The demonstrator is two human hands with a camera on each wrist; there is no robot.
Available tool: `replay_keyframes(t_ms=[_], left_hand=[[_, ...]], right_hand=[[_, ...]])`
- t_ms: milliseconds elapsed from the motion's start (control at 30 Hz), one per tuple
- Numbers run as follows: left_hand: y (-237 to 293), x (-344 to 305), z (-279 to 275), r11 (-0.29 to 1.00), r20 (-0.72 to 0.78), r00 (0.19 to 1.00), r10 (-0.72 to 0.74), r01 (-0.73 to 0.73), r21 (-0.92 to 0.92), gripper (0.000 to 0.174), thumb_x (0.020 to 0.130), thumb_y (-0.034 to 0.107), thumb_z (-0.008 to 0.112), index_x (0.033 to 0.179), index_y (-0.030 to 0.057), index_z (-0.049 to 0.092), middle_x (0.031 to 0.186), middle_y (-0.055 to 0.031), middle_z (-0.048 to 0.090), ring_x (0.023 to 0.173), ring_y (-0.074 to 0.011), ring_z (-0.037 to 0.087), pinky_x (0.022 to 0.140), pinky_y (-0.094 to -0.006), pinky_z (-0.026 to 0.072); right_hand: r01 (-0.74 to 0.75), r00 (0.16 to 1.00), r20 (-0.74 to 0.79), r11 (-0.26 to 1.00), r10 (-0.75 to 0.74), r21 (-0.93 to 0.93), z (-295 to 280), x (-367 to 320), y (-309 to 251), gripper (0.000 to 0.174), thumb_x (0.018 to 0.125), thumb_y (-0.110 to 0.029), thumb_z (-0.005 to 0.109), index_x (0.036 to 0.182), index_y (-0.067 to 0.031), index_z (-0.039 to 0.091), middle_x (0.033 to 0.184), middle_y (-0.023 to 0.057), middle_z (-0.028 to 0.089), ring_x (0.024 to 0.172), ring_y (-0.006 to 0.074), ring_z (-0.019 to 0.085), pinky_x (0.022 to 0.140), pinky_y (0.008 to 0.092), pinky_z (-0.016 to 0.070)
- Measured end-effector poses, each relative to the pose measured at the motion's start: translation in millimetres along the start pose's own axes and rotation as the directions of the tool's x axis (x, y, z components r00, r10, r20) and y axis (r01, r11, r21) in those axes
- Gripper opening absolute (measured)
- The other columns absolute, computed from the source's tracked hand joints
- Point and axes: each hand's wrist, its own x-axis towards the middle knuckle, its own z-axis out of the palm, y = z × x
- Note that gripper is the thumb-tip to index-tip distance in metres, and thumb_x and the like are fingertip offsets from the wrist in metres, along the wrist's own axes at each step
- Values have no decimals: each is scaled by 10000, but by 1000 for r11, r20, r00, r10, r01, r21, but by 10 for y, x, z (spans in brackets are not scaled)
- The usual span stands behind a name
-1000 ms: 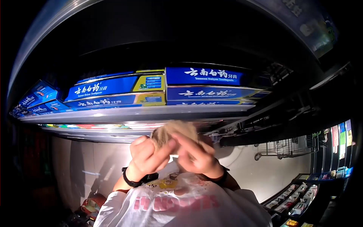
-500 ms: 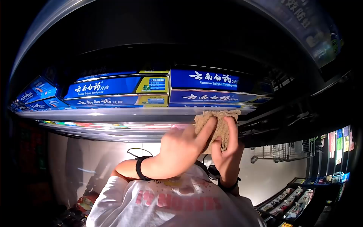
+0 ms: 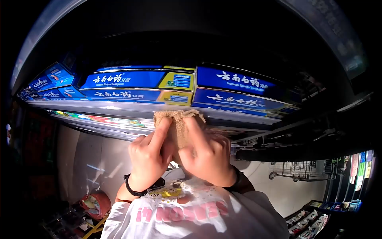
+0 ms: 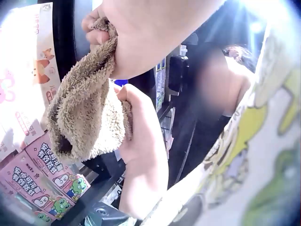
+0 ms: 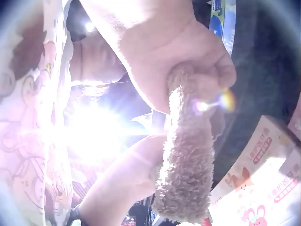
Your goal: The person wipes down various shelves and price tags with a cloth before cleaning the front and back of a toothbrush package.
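Observation:
A tan terry cloth (image 3: 180, 133) hangs between both hands at the front edge of the shelf (image 3: 131, 111). My left hand (image 3: 149, 157) grips its left side, the index finger stretched up to the cloth's top edge. On the other side my right hand (image 3: 211, 157) holds it the same way, index finger lying on the cloth. In the left wrist view the cloth (image 4: 87, 108) droops in folds from the curled fingers. The right wrist view shows it (image 5: 186, 160) bunched in the right hand (image 5: 188, 56) and hanging down.
Blue toothpaste boxes (image 3: 119, 79) lie stacked on the shelf just above the hands. Pink boxes (image 4: 42, 179) stand on a lower level. Behind at right is a wire shopping cart (image 3: 306, 169); a red basket (image 3: 95, 205) sits on the floor at left.
The cloth was first in front of the chest, then at the shelf edge farther right. Both hands have since shifted left along the edge with it and now stand side by side.

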Motion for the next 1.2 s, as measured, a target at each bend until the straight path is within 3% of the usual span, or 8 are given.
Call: replay_keyframes(t_ms=[200, 267, 333, 500, 867, 933, 1133, 1200], left_hand=[[107, 48, 302, 994, -142, 988, 62, -73, -77, 484, 625, 21, 622, 1100, -2, 534, 615, -84, 566, 448, -235, 513, 446, -310, 404], [209, 97, 420, 983, -116, 983, 143, -155, -102, 472, 634, 60, 639, 1089, 4, 528, 555, -32, 497, 429, -172, 493, 422, -287, 376], [335, 154, 550, 960, -72, 975, 212, -222, -172, 465, 657, 90, 636, 1104, 23, 524, 555, -26, 488, 424, -156, 488, 411, -281, 367], [653, 229, 851, 919, -26, 944, 330, -328, -222, 500, 656, 138, 629, 1137, 51, 524, 572, -18, 486, 399, -147, 457, 389, -257, 358], [517, 164, 755, 915, 19, 939, 344, -331, -229, 566, 650, 124, 553, 1211, 78, 487, 564, -28, 480, 431, -151, 506, 403, -264, 409], [462, 159, 738, 925, -20, 952, 305, -301, -233, 513, 656, 153, 643, 1154, 115, 527, 560, -25, 483, 410, -182, 486, 393, -294, 402], [149, 115, 322, 942, -13, 970, 244, -240, -236, 481, 664, 118, 646, 1127, 88, 521, 565, -32, 503, 428, -196, 512, 403, -285, 401], [54, 102, 181, 971, 68, 984, 164, -149, -189, 498, 668, 104, 644, 1148, 79, 517, 570, -36, 505, 442, -210, 511, 424, -298, 409]], right_hand=[[-63, 996, 66, 995, 58, 75, -205, -36, 116, 505, 653, -90, 557, 1156, -73, 527, 490, 97, 503, 427, 260, 523, 474, 373, 438], [-105, 994, 8, 993, 105, 53, -331, -129, 199, 464, 653, -77, 551, 1118, -69, 548, 549, 114, 539, 448, 267, 537, 468, 370, 440], [-314, 949, -4, 949, 314, 33, -522, -203, 178, 395, 657, -46, 515, 1045, -63, 580, 773, 157, 628, 579, 286, 610, 539, 373, 481], [-458, 887, -97, 888, 452, -42, -829, -404, 284, 434, 676, -22, 424, 1089, -40, 554, 890, 190, 620, 610, 288, 602, 573, 312, 474], [-368, 918, -194, 926, 346, -90, -645, -443, 336, 454, 683, -18, 455, 1132, 28, 505, 942, 206, 612, 780, 305, 627, 689, 327, 487], [-340, 922, -233, 934, 309, -106, -573, -406, 320, 425, 703, -13, 466, 1125, 24, 507, 959, 198, 613, 790, 301, 629, 701, 327, 487], [-292, 950, -108, 956, 293, 29, -413, -322, 104, 415, 725, 23, 525, 1138, -9, 508, 1007, 167, 606, 894, 266, 619, 785, 317, 468], [-231, 947, -222, 972, 233, 35, -260, -299, 98, 415, 729, 15, 536, 1143, 5, 499, 1001, 170, 609, 844, 260, 632, 754, 311, 482]])
